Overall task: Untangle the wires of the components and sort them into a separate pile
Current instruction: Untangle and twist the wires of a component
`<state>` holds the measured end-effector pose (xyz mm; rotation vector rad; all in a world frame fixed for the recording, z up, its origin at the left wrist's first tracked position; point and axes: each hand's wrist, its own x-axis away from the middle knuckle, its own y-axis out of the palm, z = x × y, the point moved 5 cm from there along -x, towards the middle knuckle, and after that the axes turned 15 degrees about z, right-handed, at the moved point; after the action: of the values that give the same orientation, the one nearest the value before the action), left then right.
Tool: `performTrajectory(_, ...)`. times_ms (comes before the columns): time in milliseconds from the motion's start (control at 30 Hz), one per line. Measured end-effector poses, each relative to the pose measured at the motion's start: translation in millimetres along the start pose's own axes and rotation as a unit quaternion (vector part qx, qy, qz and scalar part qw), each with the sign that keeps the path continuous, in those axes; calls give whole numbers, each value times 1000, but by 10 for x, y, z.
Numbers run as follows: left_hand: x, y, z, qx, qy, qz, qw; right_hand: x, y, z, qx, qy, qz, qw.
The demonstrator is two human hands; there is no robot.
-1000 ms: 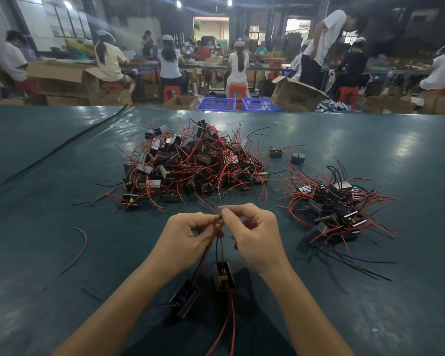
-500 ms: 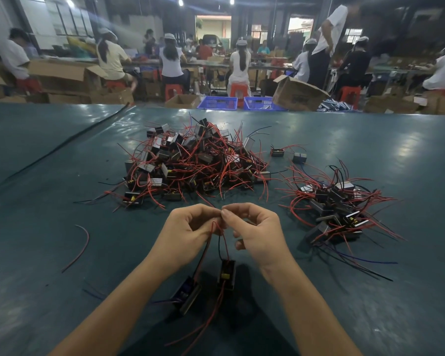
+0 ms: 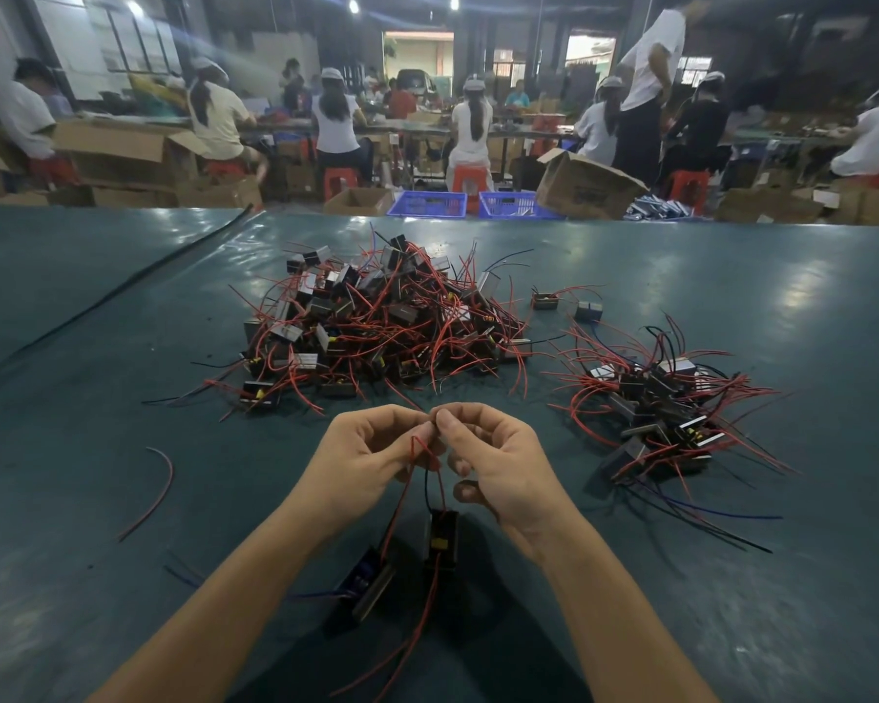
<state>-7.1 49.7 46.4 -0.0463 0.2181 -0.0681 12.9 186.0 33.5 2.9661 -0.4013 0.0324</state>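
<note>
Still, left hand and right hand stay together, pinching the wires; only a tail has swung; the 2 components beneath seem still tangled, well short of the pile.

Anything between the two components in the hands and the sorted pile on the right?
Nothing visible. The left hand and right hand pinch the wires of the two components; the table from there to the right pile carries only that pile's stray wire ends. The pinched wires look crossed.
</note>
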Motion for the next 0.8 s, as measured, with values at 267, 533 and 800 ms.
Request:
performTrajectory(267,-1,20,-15,20,-28,-32,999,0,44,2,-30,6,-24,999)
performTrajectory(533,28,35,-84,111,-147,-43,982,3,64,1,-40,-1,-6,999)
performTrajectory(800,-36,-70,4,-74,30,11,997,-43,-29,37,53,-4,51,997)
